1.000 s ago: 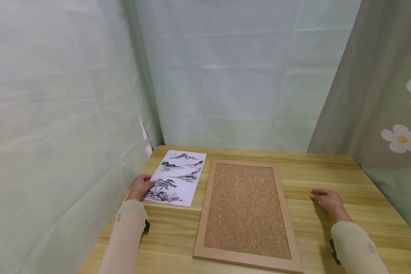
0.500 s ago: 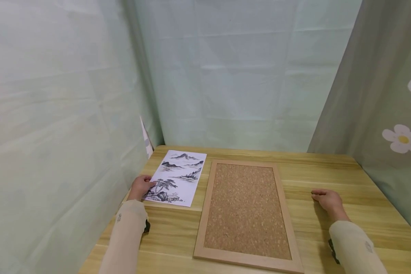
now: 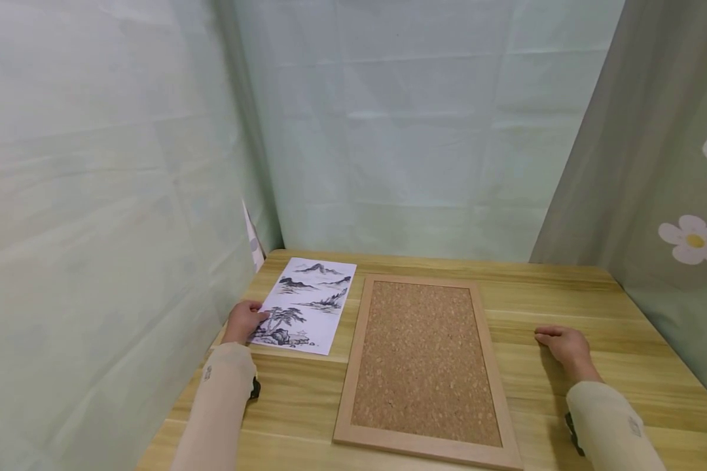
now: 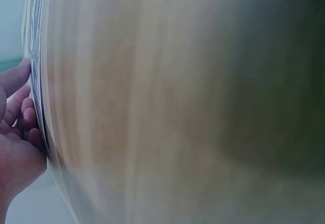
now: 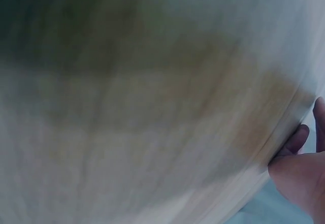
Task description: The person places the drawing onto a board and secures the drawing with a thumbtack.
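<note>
My left hand (image 3: 244,320) rests at the left edge of a white sheet of paper (image 3: 324,324), printed with ink-style mountains and pine trees. Its thumb overlaps the sheet, which lies flat; in the left wrist view the fingers (image 4: 29,115) curl loosely beside the paper's surface, with nothing seen between them. To the right of the sheet lies a cork board (image 3: 424,360) in a pale wooden frame. My right hand (image 3: 565,343) rests on the table right of the board, fingers loosely bent and holding nothing. The right wrist view catches only part of this hand (image 5: 299,170).
The wood-grain table (image 3: 542,294) extends on both sides of the board. Pale green curtains (image 3: 406,131) hang behind it and to the left. On the right, a grey-green curtain bears white flowers (image 3: 694,240).
</note>
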Action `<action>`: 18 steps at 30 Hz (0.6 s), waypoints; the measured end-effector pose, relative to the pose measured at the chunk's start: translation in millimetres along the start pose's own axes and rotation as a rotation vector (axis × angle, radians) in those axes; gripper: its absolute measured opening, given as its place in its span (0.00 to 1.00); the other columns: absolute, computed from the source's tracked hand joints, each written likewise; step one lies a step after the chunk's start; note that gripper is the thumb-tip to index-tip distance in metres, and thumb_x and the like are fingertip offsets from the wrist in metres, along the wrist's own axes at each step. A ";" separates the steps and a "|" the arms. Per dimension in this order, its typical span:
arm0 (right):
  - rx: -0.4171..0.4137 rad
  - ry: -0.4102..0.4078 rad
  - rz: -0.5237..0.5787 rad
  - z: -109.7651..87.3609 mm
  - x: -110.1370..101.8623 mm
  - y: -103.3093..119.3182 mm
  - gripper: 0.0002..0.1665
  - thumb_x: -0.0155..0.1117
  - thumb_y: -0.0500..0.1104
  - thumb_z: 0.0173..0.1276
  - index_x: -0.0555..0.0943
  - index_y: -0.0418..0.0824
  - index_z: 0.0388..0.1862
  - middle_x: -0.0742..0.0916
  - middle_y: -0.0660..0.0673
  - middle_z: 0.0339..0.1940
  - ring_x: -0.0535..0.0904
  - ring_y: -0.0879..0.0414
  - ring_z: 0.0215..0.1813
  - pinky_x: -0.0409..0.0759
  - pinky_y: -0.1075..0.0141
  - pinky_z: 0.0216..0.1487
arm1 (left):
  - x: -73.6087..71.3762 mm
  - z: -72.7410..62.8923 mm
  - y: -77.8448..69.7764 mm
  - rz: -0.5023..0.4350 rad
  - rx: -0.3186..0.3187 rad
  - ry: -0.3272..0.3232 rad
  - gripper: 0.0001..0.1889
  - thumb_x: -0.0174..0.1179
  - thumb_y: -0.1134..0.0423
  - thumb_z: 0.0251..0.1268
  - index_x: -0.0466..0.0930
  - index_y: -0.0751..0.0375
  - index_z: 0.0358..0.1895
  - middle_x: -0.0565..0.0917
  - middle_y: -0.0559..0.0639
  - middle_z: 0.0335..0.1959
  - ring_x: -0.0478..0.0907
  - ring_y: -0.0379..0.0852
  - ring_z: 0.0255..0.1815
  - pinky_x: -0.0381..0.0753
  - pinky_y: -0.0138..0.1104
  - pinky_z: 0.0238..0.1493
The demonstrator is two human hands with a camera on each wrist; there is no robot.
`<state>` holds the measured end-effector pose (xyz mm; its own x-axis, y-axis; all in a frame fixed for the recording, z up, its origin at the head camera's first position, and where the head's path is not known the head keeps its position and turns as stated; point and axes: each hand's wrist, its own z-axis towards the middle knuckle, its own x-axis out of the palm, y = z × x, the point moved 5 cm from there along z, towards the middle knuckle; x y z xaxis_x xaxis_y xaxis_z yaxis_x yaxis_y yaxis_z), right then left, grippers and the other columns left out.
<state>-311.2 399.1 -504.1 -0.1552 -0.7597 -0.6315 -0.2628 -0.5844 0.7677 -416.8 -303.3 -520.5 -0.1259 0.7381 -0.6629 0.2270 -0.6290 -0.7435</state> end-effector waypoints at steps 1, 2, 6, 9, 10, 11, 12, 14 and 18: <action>-0.003 0.001 -0.005 0.2 0.2 -0.1 0.21 0.58 0.44 0.74 0.81 0.29 0.55 0.73 0.25 0.66 0.60 0.27 0.69 0.55 0.39 0.68 | -0.4 -1.3 -1.0 0.002 -0.002 -0.002 0.22 0.60 0.67 0.70 0.72 0.78 0.61 0.75 0.72 0.58 0.72 0.63 0.56 0.69 0.54 0.61; -0.005 0.002 -0.010 0.7 -0.2 0.0 0.21 0.59 0.44 0.74 0.81 0.29 0.55 0.73 0.25 0.66 0.60 0.27 0.69 0.55 0.39 0.68 | -0.6 -2.8 -2.4 0.004 -0.003 -0.006 0.22 0.59 0.67 0.70 0.72 0.78 0.61 0.75 0.72 0.57 0.72 0.63 0.55 0.70 0.54 0.60; -0.006 0.003 -0.006 0.6 0.1 0.0 0.21 0.58 0.44 0.74 0.81 0.29 0.55 0.72 0.25 0.66 0.61 0.27 0.69 0.56 0.39 0.68 | -1.7 -7.8 -6.1 0.006 -0.017 -0.014 0.20 0.59 0.66 0.70 0.73 0.78 0.59 0.76 0.71 0.55 0.72 0.62 0.52 0.71 0.53 0.58; 0.003 0.005 0.011 -0.1 0.3 -0.2 0.21 0.58 0.44 0.75 0.80 0.28 0.56 0.72 0.25 0.67 0.60 0.28 0.69 0.56 0.39 0.69 | -1.9 -10.0 -8.4 0.019 -0.019 -0.023 0.19 0.58 0.66 0.70 0.74 0.78 0.57 0.77 0.70 0.53 0.73 0.61 0.50 0.71 0.53 0.56; 0.006 0.005 0.013 -0.4 0.1 0.0 0.21 0.58 0.44 0.75 0.80 0.28 0.56 0.72 0.25 0.67 0.60 0.28 0.69 0.56 0.39 0.69 | -1.7 -10.2 -8.8 0.024 -0.022 -0.025 0.19 0.58 0.66 0.70 0.74 0.77 0.57 0.77 0.70 0.52 0.73 0.61 0.50 0.71 0.53 0.56; 0.009 0.006 0.018 -0.7 -0.2 0.2 0.21 0.58 0.44 0.75 0.80 0.28 0.56 0.72 0.25 0.67 0.61 0.28 0.69 0.56 0.39 0.69 | -1.7 -10.4 -9.5 0.034 -0.019 -0.030 0.18 0.58 0.65 0.70 0.75 0.77 0.56 0.77 0.70 0.52 0.74 0.61 0.49 0.71 0.52 0.55; 0.011 0.005 0.020 -0.7 -0.3 0.3 0.21 0.58 0.45 0.75 0.81 0.28 0.56 0.72 0.25 0.67 0.60 0.28 0.69 0.56 0.39 0.68 | -1.8 -10.1 -10.2 0.041 -0.012 -0.033 0.17 0.58 0.66 0.70 0.76 0.77 0.55 0.78 0.70 0.51 0.74 0.61 0.49 0.72 0.52 0.55; 0.013 0.002 0.023 -1.2 -0.5 0.8 0.21 0.58 0.45 0.75 0.81 0.28 0.55 0.72 0.25 0.67 0.61 0.28 0.69 0.56 0.39 0.68 | -1.9 -10.0 -11.9 0.061 0.001 -0.042 0.17 0.59 0.66 0.69 0.76 0.77 0.53 0.78 0.70 0.50 0.74 0.61 0.48 0.72 0.52 0.54; 0.008 -0.009 0.015 -2.0 0.2 1.4 0.20 0.59 0.44 0.74 0.81 0.28 0.54 0.73 0.25 0.65 0.62 0.28 0.68 0.56 0.40 0.68 | -2.5 -10.2 -15.0 0.106 0.020 -0.056 0.19 0.60 0.67 0.67 0.74 0.81 0.53 0.78 0.74 0.51 0.74 0.64 0.50 0.71 0.53 0.56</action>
<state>-309.7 397.6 -503.0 -0.1677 -0.7660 -0.6206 -0.2683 -0.5703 0.7764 -410.0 -293.2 -506.8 -0.1559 0.6525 -0.7416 0.2229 -0.7082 -0.6699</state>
